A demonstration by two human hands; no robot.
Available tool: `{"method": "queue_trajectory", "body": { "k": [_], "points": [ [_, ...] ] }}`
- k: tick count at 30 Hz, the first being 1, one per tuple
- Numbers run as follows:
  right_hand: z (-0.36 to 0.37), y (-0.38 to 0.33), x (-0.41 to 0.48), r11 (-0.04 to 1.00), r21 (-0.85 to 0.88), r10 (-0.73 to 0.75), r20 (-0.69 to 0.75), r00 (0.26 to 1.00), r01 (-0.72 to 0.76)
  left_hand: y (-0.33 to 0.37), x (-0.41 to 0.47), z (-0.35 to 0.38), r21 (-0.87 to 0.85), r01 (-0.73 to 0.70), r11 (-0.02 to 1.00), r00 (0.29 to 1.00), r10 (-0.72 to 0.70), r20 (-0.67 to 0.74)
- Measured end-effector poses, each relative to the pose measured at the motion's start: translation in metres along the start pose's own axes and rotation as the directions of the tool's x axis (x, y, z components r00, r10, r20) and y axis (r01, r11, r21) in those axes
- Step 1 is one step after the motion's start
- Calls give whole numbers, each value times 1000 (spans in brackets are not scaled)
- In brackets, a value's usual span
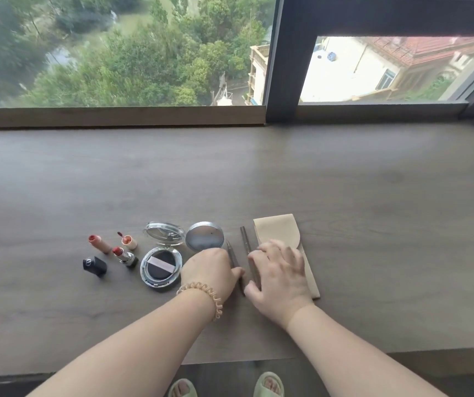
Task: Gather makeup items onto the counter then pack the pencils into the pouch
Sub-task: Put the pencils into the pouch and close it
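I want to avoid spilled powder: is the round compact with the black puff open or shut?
Open. The compact's clear lid is swung back flat on the counter, baring the black puff.

bench: grey-brown wood grain, faint darker streaks
pouch: plain pale beige, right of the pencils
pencils: two, dark brown-grey barrels
round tin: silver-blue lid with one small dark dot, left of the pencils
open compact: clear and silver rim, black puff crossed by a pale lilac band, left of the round tin
lipstick: red bullet, silver and black base
lipstick cap: black with small white lettering
lip gloss tube: peach body, coral-red top
gloss wand cap: peach, dark red tip
wrist coil tie: translucent beige
slippers: pale green
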State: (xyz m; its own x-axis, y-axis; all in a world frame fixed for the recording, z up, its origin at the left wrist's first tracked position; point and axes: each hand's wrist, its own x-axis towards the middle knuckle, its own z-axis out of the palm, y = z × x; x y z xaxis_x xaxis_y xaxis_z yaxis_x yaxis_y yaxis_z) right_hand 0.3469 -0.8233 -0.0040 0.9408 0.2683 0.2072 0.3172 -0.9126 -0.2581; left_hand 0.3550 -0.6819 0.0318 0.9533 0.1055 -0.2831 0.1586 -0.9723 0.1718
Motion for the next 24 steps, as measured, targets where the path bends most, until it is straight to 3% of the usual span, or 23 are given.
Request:
{"method": "queue_trajectory", "body": {
  "k": [4, 12, 14, 17, 19, 21, 24],
  "points": [
    [0, 2, 3, 990, -94, 99, -34, 994, -102, -2, -5, -1, -25, 13, 1000, 1000, -13, -3],
    [0, -9, 9, 967, -200, 199, 200, 959, -159, -5, -19, -12, -127, 39, 991, 997, -46, -59],
    [-7, -10, 14, 952, -189, 284, 243, 928, -242, -5, -24, -18, -155, 20, 988, 996, -34, -85],
    [-33, -13, 24, 890, -67, 456, 163, 875, -451, -10, -30, -27, -218, -16, 976, 991, -14, -136],
    [-55, -13, 32, 857, 62, 505, 97, 858, -511, -15, -27, -35, -277, -88, 957, 974, 24, -225],
    [-80, -12, 39, 831, 226, 514, 39, 857, -508, -17, -22, -48, -292, -195, 936, 949, 105, -296],
    [-116, -14, 47, 750, 505, 489, 10, 872, -427, -11, -17, -78, -234, -275, 933, 941, 211, -265]
  ]
}}
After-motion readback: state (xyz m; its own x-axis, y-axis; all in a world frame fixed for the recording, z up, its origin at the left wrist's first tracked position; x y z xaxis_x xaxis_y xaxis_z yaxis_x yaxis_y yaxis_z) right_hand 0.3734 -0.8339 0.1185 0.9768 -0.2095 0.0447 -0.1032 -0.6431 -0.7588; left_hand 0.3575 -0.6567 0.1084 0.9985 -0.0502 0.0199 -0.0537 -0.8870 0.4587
